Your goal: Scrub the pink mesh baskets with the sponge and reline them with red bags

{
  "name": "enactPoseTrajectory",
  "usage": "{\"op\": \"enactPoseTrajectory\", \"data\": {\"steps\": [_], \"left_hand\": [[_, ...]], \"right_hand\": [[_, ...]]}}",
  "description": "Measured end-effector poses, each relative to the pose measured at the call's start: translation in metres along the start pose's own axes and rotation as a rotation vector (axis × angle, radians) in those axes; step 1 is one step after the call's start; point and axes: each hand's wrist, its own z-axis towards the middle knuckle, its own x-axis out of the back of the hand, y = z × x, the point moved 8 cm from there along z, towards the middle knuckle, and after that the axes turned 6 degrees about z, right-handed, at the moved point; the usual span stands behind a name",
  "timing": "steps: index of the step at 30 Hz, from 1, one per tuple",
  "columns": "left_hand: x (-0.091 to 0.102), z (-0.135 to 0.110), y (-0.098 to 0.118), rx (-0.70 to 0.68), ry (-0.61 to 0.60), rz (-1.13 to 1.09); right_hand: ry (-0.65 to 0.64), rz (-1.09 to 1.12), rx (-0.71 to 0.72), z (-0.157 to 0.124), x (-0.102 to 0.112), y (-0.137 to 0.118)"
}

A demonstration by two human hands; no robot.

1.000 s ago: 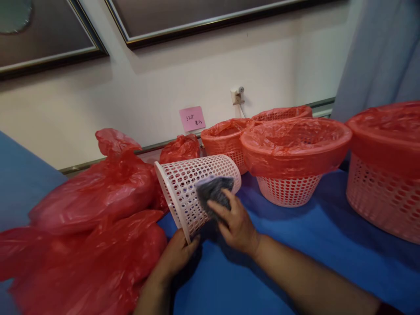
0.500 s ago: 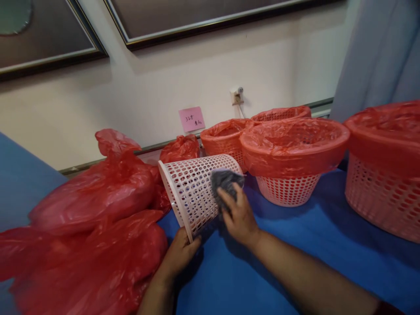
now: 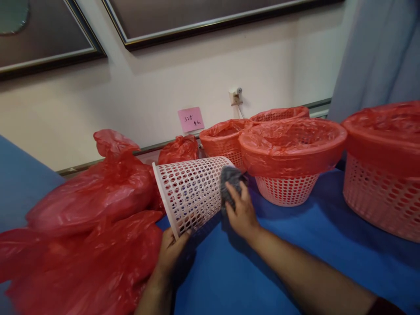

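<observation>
A white perforated plastic basket (image 3: 193,186) is tipped on its side above the blue surface, its wide rim facing left. My left hand (image 3: 173,249) grips the lower part of that rim, thumb outside and some fingers showing through the holes inside. My right hand (image 3: 242,212) is closed on a dark grey cloth (image 3: 231,179), which it presses against the basket's narrow base end at the right. Part of the base is hidden by the cloth.
Knotted red plastic bags (image 3: 95,192) fill the left side. Behind and to the right stand baskets lined with red bags, such as a middle one (image 3: 292,148) and a large one (image 3: 383,183). A pink note (image 3: 190,119) and a socket (image 3: 236,97) are on the wall.
The cloth in my right hand has slid right, from the basket's side to its base end. My left hand and the rim have shifted slightly left, turning the basket a little.
</observation>
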Motion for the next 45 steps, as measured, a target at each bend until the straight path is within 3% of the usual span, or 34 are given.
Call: {"op": "enactPoseTrajectory", "data": {"steps": [3, 5, 7, 11, 13, 15, 18, 20, 22, 26, 28, 31, 34, 37, 39, 42, 45], "left_hand": [[-0.006, -0.003, -0.002, 0.025, -0.053, -0.085], [-0.008, -0.005, -0.006, 0.035, -0.083, -0.129], [-0.007, -0.005, -0.009, 0.021, -0.111, -0.143], [-0.004, -0.002, -0.013, -0.013, -0.105, -0.056], [-0.003, -0.001, -0.014, -0.028, -0.099, -0.026], [-0.002, 0.001, -0.018, -0.032, -0.105, -0.032], [0.004, 0.003, -0.029, 0.005, -0.080, -0.066], [0.009, 0.003, -0.035, 0.028, -0.052, -0.087], [0.012, 0.003, -0.033, 0.010, -0.024, -0.107], [-0.004, -0.002, -0.016, -0.018, -0.110, -0.016], [-0.018, -0.006, -0.009, -0.005, -0.234, 0.096], [-0.031, -0.009, -0.003, -0.043, -0.378, 0.275], [-0.033, -0.006, -0.006, -0.080, -0.442, 0.393], [-0.026, -0.002, -0.008, -0.089, -0.409, 0.393], [-0.019, -0.001, -0.006, -0.087, -0.335, 0.348], [-0.016, -0.003, -0.001, -0.078, -0.281, 0.277], [-0.020, -0.008, 0.006, -0.105, -0.278, 0.261]], "right_hand": [[-0.243, 0.074, 0.449, -0.034, -0.019, -0.069], [-0.296, 0.123, 0.594, -0.047, -0.021, -0.089], [-0.223, 0.109, 0.494, -0.035, -0.015, -0.073], [0.062, 0.003, -0.057, 0.005, 0.007, 0.011], [0.110, -0.019, -0.172, 0.009, 0.012, 0.026], [0.026, -0.018, -0.054, 0.002, 0.005, 0.005], [-0.209, 0.061, 0.374, -0.028, -0.014, -0.061], [-0.285, 0.127, 0.556, -0.044, -0.019, -0.086], [-0.229, 0.129, 0.492, -0.036, -0.015, -0.076], [0.046, 0.044, -0.070, 0.002, 0.006, 0.008], [0.099, 0.057, -0.230, 0.010, 0.010, 0.035], [0.106, 0.136, -0.236, 0.013, 0.008, 0.041], [0.199, 0.189, -0.274, 0.009, 0.010, 0.045], [0.267, 0.168, -0.336, 0.008, 0.012, 0.059], [0.241, 0.146, -0.312, 0.010, 0.011, 0.062], [0.124, 0.100, -0.206, 0.011, 0.007, 0.045], [-0.039, 0.021, -0.012, 0.002, 0.001, 0.002]]}}
